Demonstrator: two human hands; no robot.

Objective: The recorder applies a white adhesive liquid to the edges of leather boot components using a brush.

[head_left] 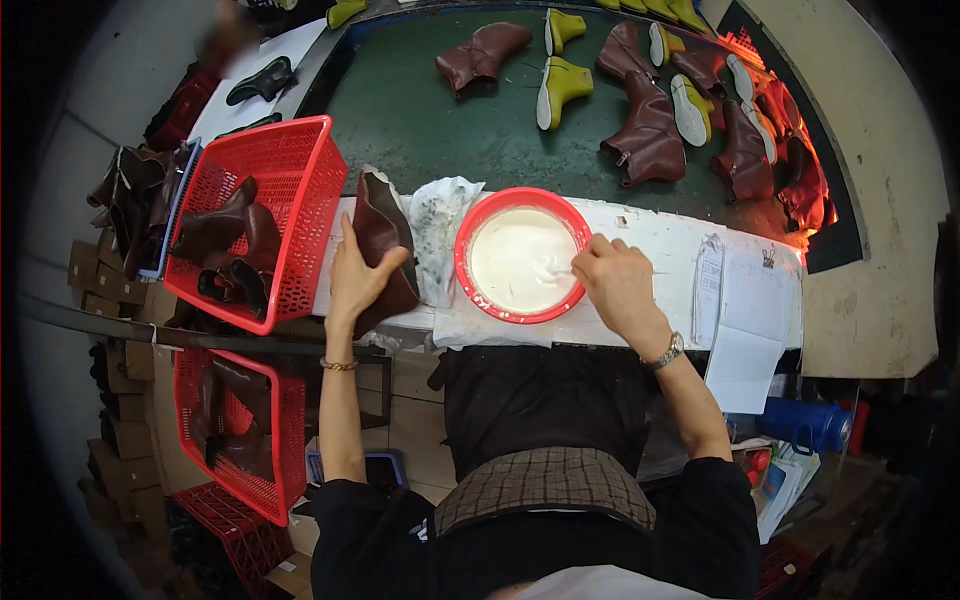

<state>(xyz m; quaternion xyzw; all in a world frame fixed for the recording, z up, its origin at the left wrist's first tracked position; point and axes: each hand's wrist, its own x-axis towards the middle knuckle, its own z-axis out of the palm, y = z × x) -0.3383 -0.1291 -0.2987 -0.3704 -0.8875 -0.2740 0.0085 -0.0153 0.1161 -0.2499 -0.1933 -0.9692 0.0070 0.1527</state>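
Observation:
My left hand (358, 275) grips a brown leather boot upper (378, 215) with a pale inner edge at its top; the thumb lies across its side. Right of it is a round red-rimmed basin (466, 232) holding creamy white liquid (512, 255). Above the basin's right edge, my right hand (620, 290) is closed in a pinch. A pale tip in the liquid shows by its fingers, but what they hold is mostly hidden. Between the boot upper and the basin lies a stained white cloth (437, 230).
At left stands a red basket (322, 190) with brown boot uppers, and a second red basket (288, 440) sits lower. Beyond the white worktop (670, 225), a green surface (400, 120) bears brown boots (645, 135) and yellow-green lasts (567, 85). Papers (755, 300) lie right.

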